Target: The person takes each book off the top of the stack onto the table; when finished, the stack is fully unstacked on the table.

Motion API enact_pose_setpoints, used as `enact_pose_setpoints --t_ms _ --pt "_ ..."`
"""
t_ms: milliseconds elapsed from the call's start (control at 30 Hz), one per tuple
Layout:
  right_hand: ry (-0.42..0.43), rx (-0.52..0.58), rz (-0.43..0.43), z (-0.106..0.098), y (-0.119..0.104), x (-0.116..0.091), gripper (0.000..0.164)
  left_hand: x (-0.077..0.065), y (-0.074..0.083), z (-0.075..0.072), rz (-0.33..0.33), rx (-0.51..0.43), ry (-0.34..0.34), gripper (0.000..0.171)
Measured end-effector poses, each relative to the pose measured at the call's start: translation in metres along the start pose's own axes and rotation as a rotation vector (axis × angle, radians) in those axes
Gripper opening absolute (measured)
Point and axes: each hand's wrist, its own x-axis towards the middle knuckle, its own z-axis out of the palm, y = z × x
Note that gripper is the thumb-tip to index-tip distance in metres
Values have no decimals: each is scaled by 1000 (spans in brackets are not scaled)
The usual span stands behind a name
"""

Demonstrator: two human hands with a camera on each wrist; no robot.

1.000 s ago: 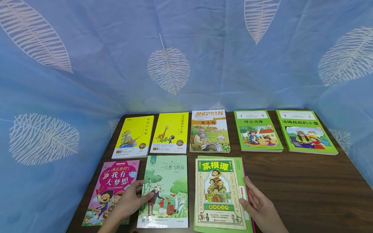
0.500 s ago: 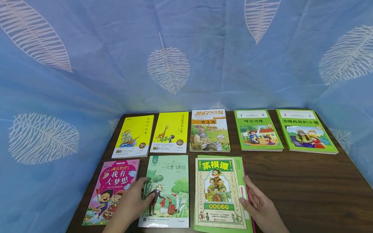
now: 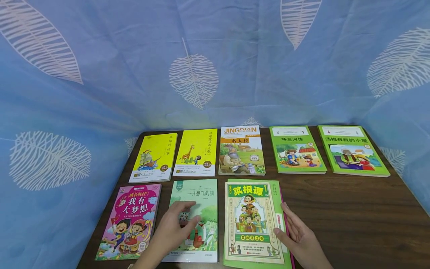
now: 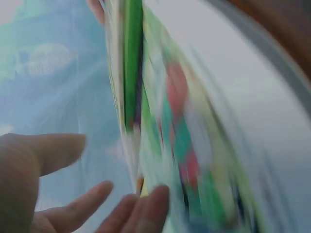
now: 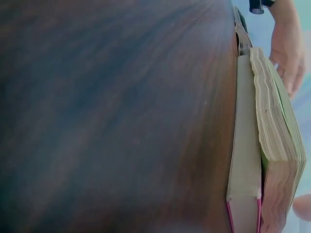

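Note:
In the head view, my left hand (image 3: 175,228) is over the mint-green book (image 3: 201,244), fingers loosely bent with nothing between them. The left wrist view shows its thumb and fingers spread apart beside the blurred mint-green cover (image 4: 194,131); I cannot tell whether they touch it. My right hand (image 3: 300,236) rests at the right side of a stack of books, its thumb by the top cover's edge. The cream-and-green book (image 3: 250,244) lies on top. A pink-edged book (image 5: 245,131) lies beneath in the right wrist view, where only the thumb tip of that hand shows.
A pink book (image 3: 129,224) lies left of the mint-green one. Behind, in a row, are two yellow books (image 3: 154,158), a book with a bearded figure (image 3: 242,151) and two green books (image 3: 299,153). Blue leaf-patterned cloth (image 3: 235,74) surrounds the dark wooden table (image 3: 352,213).
My left hand has left the left edge of the mint-green book and moved right, above its cover. That book shifted slightly right. My right hand has hardly moved.

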Motion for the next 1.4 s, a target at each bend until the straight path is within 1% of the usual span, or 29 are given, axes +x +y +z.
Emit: enact_pose_setpoints --t_ms 33,100,200,267,333,400,467,567,600,667,733,800,833,967,1100,1233,1400 --pt "-2 3 -1 0 -1 0 90 1 2 4 4 -78 -44 47" --pt "-4 20 20 1 -2 -1 93 2 10 13 17 -175 -121 50" --pt "-4 38 52 2 -3 0 99 4 20 26 37 -243 -225 55" --pt "-1 46 62 2 -3 1 102 6 26 35 58 -261 -287 60" --pt "2 32 61 3 -4 0 104 8 32 43 82 -277 -351 66" --pt "-4 20 65 4 -5 -1 105 9 38 49 103 -263 -408 71" --pt "-8 24 89 6 -6 -1 108 10 43 54 107 -207 -433 75" --pt "-7 52 132 11 -8 -2 112 9 49 57 105 -99 -429 77" --pt "-3 72 147 12 -8 -2 112 8 50 58 94 -79 -419 78" --pt "5 103 173 14 -9 -2 113 7 52 60 87 -56 -396 76" --pt "10 108 182 15 -9 -2 113 7 52 62 96 -60 -379 72" --pt "13 47 164 13 -9 -2 113 6 51 64 106 -53 -361 69" --pt "12 -1 147 11 -8 -1 113 6 50 64 116 -51 -356 66" --pt "14 -145 99 3 -5 1 113 7 48 65 141 -32 -353 59" --pt "20 -130 98 0 -4 2 109 7 47 66 162 -12 -338 57" --pt "34 -105 63 -1 -3 2 104 6 46 66 185 6 -310 58" --pt "37 -90 33 -3 -2 1 100 7 47 68 176 -3 -303 61"
